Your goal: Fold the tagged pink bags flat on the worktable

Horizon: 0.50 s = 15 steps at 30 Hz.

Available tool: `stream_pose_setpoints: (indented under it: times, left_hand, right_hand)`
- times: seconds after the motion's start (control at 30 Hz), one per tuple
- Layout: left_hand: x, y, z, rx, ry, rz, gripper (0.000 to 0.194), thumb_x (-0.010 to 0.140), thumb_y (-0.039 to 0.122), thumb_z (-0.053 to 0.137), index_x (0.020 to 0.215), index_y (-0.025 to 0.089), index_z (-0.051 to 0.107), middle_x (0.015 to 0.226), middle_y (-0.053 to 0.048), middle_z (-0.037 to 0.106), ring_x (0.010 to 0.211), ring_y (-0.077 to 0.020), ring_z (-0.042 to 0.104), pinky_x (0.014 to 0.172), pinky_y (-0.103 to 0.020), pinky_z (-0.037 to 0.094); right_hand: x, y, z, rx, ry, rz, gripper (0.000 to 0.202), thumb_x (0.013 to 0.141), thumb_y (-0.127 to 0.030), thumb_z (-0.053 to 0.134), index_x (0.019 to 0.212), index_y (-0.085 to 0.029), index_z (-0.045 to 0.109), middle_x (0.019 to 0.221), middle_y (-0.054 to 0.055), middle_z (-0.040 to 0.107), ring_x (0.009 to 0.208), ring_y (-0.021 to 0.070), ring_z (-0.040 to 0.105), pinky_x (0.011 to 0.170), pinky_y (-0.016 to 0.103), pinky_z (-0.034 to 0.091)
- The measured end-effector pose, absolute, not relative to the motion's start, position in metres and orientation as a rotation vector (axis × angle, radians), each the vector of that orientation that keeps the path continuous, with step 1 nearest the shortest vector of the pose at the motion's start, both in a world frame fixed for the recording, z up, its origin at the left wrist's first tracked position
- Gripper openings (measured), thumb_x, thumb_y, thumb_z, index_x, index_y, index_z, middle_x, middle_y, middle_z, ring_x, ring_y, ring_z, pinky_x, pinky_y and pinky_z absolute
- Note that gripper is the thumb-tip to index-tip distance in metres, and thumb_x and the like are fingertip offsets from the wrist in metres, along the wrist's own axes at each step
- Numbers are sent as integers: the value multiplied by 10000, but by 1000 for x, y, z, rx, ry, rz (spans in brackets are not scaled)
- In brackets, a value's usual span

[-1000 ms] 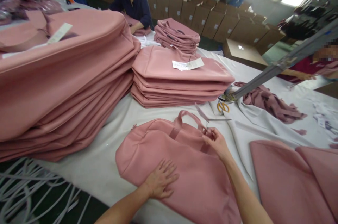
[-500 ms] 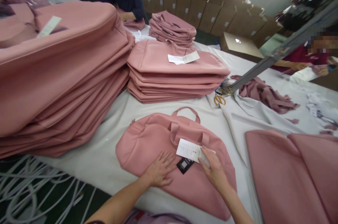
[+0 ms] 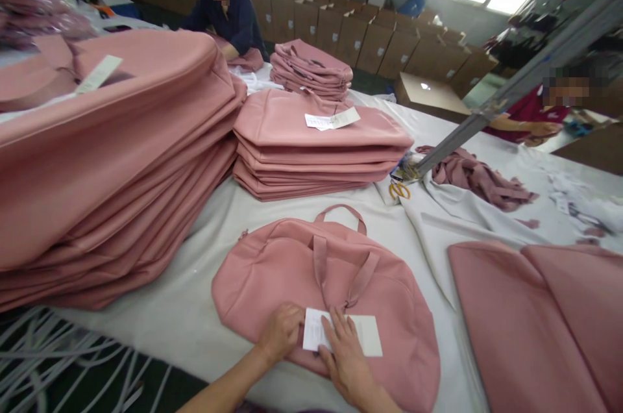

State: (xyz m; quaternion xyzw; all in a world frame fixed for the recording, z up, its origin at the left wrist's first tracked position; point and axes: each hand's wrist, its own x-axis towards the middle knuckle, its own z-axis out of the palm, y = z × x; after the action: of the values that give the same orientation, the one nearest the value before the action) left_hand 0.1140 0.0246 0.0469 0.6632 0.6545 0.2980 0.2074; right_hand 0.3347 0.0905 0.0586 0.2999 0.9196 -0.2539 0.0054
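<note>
A pink handbag point(image 3: 263, 270) lies flat on the white-covered table, its two handles pointing up and down over the front. White paper hang tags point(image 3: 368, 335) rest on the lower part of the bag, tied by a dark cord at the handle. My right hand point(image 3: 348, 361) lies on the tags with its fingers stretched out and apart. Just left of them, my left hand point(image 3: 281, 334) is closed, fingers curled at the tags' left edge; what they pinch is hidden. The black tag is mostly covered.
Stacked pink bags point(image 3: 146, 153) rise at the left, with a lower stack point(image 3: 316, 153) behind. Yellow-handled scissors point(image 3: 399, 190) lie by a slanted metal post point(image 3: 487, 111). More pink pieces point(image 3: 535, 309) are at right. Two people sit across the table; cardboard boxes point(image 3: 335, 30) line the back.
Both hands have drawn the tags down and left toward me. My left hand has gone from flat on the bag to curled. The handle has flopped downward, and the black tag is now mostly covered.
</note>
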Motion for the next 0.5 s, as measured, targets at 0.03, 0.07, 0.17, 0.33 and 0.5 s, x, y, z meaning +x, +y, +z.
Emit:
stream_pose_setpoints:
  times: [0.03,0.07,0.17,0.33,0.5]
  left_hand:
    - [111,22,57,1758,1935,856,379,796,81,303,791,207,661,712,-51,645,731,-165,607,745,-328,527]
    - [109,22,68,1694,2017,871,427,809,58,247,793,191,652,708,-64,632,726,-169,601,716,-327,525]
    - [107,35,96,1719,2057,863,398,863,119,287,1057,177,629,1048,-106,651,1031,-209,578,922,-402,483]
    - [114,54,86,2000,1801,381,431,903,331,448,1329,273,478,1473,-104,375,1319,-328,378,1021,-590,382]
    - [77,70,71,2027,1872,464,444,939,196,295,1361,259,420,1385,-67,499,1273,-208,451,1046,-455,403]
  right_hand:
    - [336,87,60,963,2881,-794,531,910,-279,474,1426,-239,355,1516,132,248,1379,336,240,1067,589,297]
    - [335,84,62,993,2875,-797,515,900,-252,477,1407,-237,389,1518,134,240,1381,344,229,1063,601,293]
    - [320,77,73,1022,2824,-899,527,850,-161,472,1374,-204,436,1513,143,253,1385,333,220,1067,578,305]
    - [312,103,92,685,2979,-1093,538,786,-89,417,1278,-271,536,1336,37,541,1250,209,469,1101,470,317]
    - [370,198,93,1520,3274,-365,527,851,-113,366,1359,-212,469,1267,114,580,1201,266,513,995,501,436]
